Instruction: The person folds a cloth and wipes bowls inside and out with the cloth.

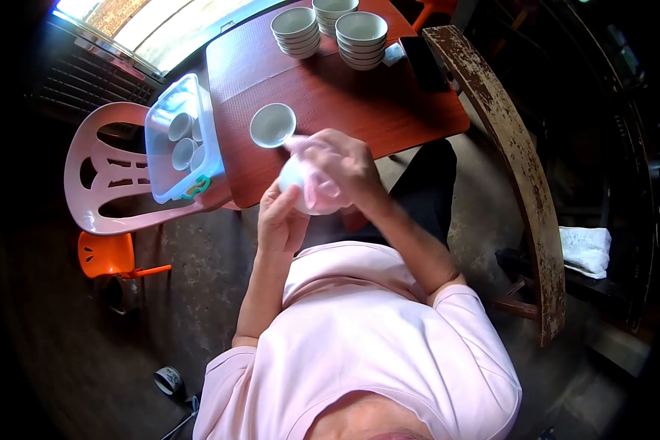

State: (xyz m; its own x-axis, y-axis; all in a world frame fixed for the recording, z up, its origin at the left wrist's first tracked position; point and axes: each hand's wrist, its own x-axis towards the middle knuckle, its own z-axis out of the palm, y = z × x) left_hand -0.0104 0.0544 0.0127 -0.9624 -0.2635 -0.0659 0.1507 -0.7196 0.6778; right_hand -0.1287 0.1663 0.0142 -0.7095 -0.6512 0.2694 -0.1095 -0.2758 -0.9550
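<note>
My left hand [280,218] grips a white bowl [292,176] by its side, in front of my body at the table's near edge. Pressed against that bowl is a pink cloth [324,183], bunched in my right hand [348,158]. The cloth covers part of the bowl, and the right fingers are somewhat blurred. Just beyond my hands a single white bowl [273,125] stands upright on the red-brown table [337,110].
Stacks of white bowls [362,40] stand at the table's far side, near a dark flat object [423,64]. At left, a clear plastic box [211,147] holding several bowls rests on a pink chair [88,198]. A worn wooden beam [510,161] curves along the right.
</note>
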